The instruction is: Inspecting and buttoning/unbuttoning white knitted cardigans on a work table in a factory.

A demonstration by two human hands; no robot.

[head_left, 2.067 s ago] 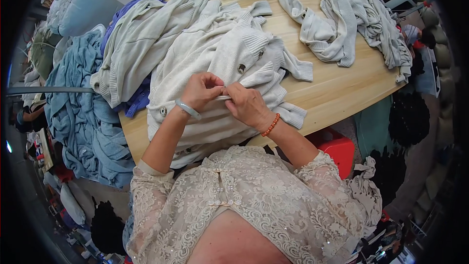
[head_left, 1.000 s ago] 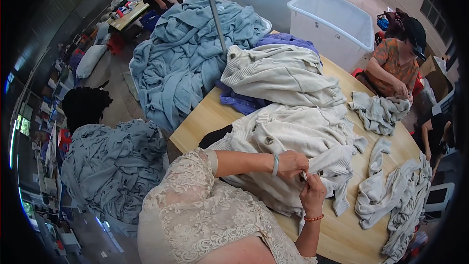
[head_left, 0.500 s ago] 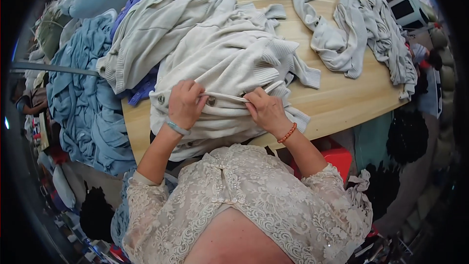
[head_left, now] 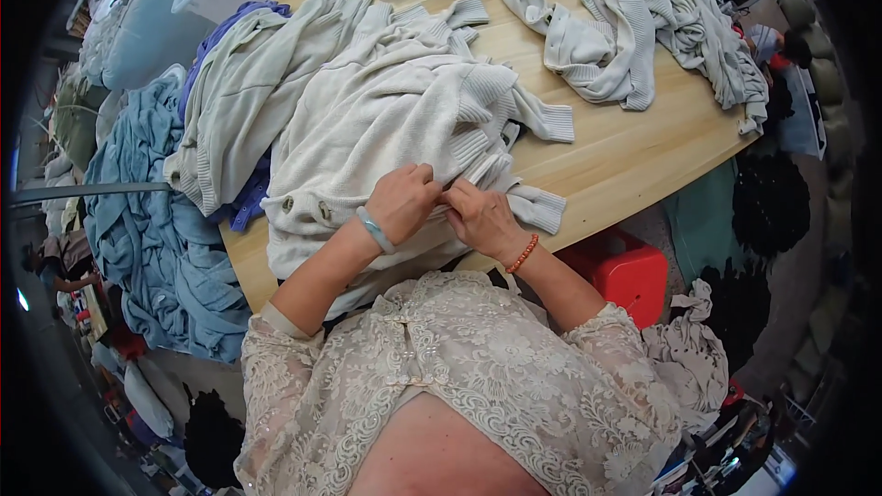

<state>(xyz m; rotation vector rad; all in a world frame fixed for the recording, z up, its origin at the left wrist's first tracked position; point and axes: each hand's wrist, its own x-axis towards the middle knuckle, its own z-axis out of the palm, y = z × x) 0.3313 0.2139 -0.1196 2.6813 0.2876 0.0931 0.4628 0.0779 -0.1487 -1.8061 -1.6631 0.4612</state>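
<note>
Best to keep the cream knitted cardigan (head_left: 395, 119) flat on the near edge of the wooden table (head_left: 634, 142), front placket facing up, and to work only the small patch of ribbed edge pinched between both hands. Worth holding the knit taut but not stretched, so the ribbing stays true and the buttons (head_left: 322, 211) along the left part of the hem stay in line. Better to draw the fabric toward the body than to lift it, since the rest of the garment drapes over the pale green-grey sweater (head_left: 248, 101) beside it and could drag.

Left hand (head_left: 404, 202): fingers curled together and closed on a fold of the cardigan's edge, pale blue bangle (head_left: 375, 230) at the wrist. Right hand (head_left: 478, 216): fingertips bunched and pressed onto the same fold, touching the left hand, orange bead bracelet (head_left: 524, 253) at the wrist. Possibly something small, such as a thread or tag, nipped between the fingertips, but too small to tell.

Farther out: more grey knitwear (head_left: 643, 18) heaped across the table's far side, a blue pile of cloth (head_left: 147, 211) off the left edge, a red stool (head_left: 625, 266) under the table.
</note>
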